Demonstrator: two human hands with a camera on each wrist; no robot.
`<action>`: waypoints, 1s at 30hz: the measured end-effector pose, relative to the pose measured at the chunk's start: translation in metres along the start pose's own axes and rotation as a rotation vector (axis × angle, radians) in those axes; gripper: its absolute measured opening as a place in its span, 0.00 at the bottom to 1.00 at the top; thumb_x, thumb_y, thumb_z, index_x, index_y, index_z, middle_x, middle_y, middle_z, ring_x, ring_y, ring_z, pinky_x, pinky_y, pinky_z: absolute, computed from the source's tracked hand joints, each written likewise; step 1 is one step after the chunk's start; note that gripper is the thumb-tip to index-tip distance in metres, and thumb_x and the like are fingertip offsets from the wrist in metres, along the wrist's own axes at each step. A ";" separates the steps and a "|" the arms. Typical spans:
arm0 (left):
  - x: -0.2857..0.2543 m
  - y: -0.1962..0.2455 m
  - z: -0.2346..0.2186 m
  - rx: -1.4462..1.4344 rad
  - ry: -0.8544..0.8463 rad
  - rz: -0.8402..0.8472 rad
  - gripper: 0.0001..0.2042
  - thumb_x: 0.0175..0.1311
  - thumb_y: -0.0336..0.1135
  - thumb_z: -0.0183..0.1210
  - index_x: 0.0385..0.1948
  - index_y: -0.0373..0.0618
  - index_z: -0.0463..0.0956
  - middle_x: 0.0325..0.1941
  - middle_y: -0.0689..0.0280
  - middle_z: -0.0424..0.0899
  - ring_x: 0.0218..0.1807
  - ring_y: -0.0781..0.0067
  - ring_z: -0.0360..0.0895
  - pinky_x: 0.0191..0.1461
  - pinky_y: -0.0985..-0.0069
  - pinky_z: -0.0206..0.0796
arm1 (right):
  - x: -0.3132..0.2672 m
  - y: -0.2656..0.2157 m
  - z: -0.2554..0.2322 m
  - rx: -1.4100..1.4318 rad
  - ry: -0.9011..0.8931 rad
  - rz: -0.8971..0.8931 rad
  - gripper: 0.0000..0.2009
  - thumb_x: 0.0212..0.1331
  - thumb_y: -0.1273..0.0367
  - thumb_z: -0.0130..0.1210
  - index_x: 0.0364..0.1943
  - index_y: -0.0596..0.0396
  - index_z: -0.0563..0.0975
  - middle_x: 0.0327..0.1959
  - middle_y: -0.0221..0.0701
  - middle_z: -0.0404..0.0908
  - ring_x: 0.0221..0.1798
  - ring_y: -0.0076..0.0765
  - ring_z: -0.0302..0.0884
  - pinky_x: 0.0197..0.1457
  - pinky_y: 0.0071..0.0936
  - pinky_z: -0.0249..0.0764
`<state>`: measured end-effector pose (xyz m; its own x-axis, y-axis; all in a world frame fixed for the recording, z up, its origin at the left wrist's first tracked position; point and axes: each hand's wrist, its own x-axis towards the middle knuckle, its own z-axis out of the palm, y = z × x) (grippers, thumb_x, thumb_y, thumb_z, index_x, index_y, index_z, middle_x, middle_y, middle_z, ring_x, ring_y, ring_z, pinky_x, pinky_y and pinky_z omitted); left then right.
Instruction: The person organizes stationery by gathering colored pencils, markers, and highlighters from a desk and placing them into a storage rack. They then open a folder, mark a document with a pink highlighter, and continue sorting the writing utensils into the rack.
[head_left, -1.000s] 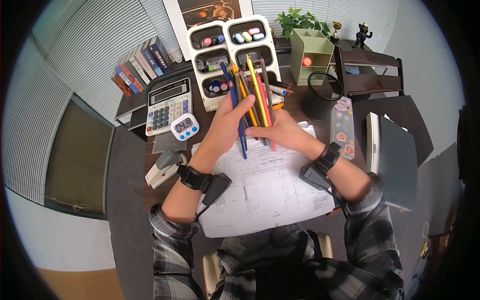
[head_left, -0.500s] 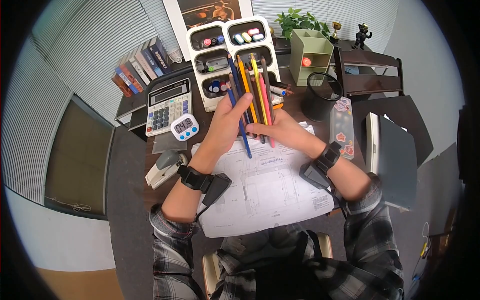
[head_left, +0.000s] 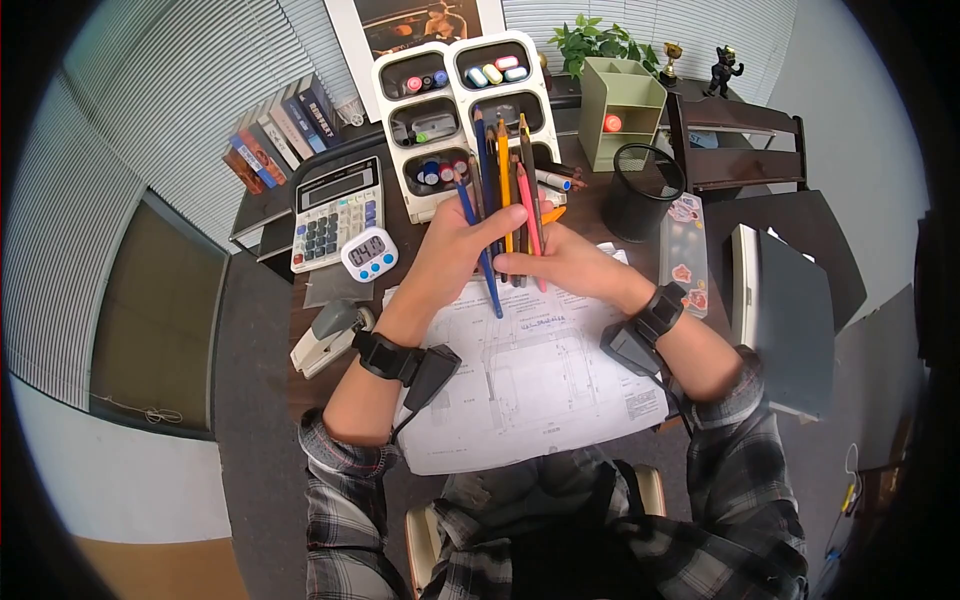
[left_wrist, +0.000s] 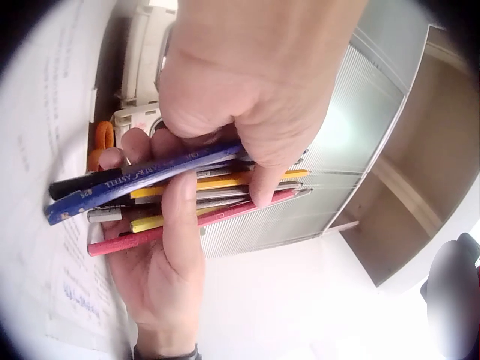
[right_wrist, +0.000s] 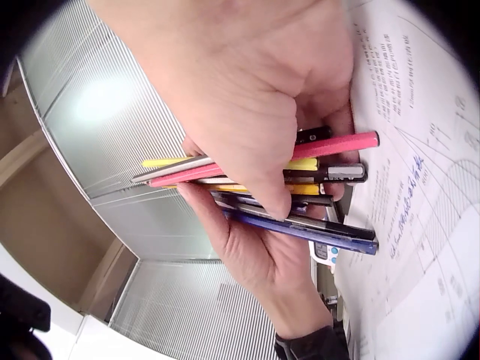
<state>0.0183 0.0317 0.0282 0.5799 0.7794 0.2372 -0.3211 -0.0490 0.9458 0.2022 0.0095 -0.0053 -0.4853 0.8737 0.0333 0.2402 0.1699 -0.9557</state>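
Both hands grip one bundle of colored pencils above the printed sheets (head_left: 530,370). My left hand (head_left: 445,250) holds the bundle's left side, thumb across the front; my right hand (head_left: 585,270) holds the right side lower down. A blue pencil (head_left: 480,250) slants with its end lowest, beside a yellow-orange pencil (head_left: 504,180) and a pink pencil (head_left: 528,210). In the left wrist view the blue pencil (left_wrist: 112,189) lies over the other ends, and the red-pink one (left_wrist: 127,242) is at the bottom. Fingers behind the bundle are partly hidden in the head view.
Behind the hands stands a white organizer (head_left: 462,100) with markers. At the left are a calculator (head_left: 338,215), a timer (head_left: 369,254) and a stapler (head_left: 335,335). To the right stand a black mesh cup (head_left: 640,205), a green holder (head_left: 612,150) and a grey binder (head_left: 790,320).
The pencils have shifted and turned within the hands, their tips now standing in a different order. The left thumb has moved slightly right across the bundle. Both forearms have stayed almost in place.
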 end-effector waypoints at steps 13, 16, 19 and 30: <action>-0.003 0.002 0.004 0.041 0.033 0.009 0.19 0.69 0.34 0.59 0.57 0.34 0.72 0.52 0.54 0.83 0.54 0.66 0.82 0.59 0.69 0.75 | -0.006 -0.015 0.002 0.005 0.004 0.011 0.18 0.69 0.56 0.56 0.30 0.58 0.80 0.23 0.24 0.75 0.26 0.19 0.70 0.29 0.22 0.65; -0.002 -0.001 0.005 0.031 0.049 0.014 0.17 0.69 0.34 0.59 0.55 0.35 0.73 0.51 0.54 0.83 0.52 0.66 0.82 0.57 0.69 0.76 | -0.005 -0.013 0.001 -0.014 0.002 0.023 0.19 0.69 0.55 0.54 0.30 0.58 0.80 0.23 0.24 0.75 0.26 0.20 0.69 0.29 0.22 0.66; -0.002 -0.002 0.007 0.002 0.064 0.032 0.16 0.69 0.33 0.59 0.54 0.35 0.74 0.50 0.54 0.84 0.51 0.67 0.83 0.56 0.69 0.76 | -0.005 -0.011 0.002 -0.028 0.012 0.047 0.20 0.70 0.54 0.54 0.30 0.59 0.80 0.23 0.24 0.75 0.26 0.21 0.69 0.30 0.23 0.66; -0.003 -0.001 0.011 0.017 0.092 0.044 0.14 0.69 0.31 0.58 0.51 0.35 0.76 0.46 0.55 0.85 0.48 0.69 0.84 0.53 0.71 0.77 | -0.004 -0.009 0.002 -0.017 -0.002 0.028 0.21 0.70 0.53 0.53 0.31 0.60 0.80 0.24 0.25 0.77 0.28 0.21 0.71 0.31 0.23 0.68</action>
<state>0.0254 0.0220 0.0287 0.4945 0.8301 0.2577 -0.3313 -0.0941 0.9388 0.2001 0.0037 0.0027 -0.4795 0.8775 0.0061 0.2679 0.1530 -0.9512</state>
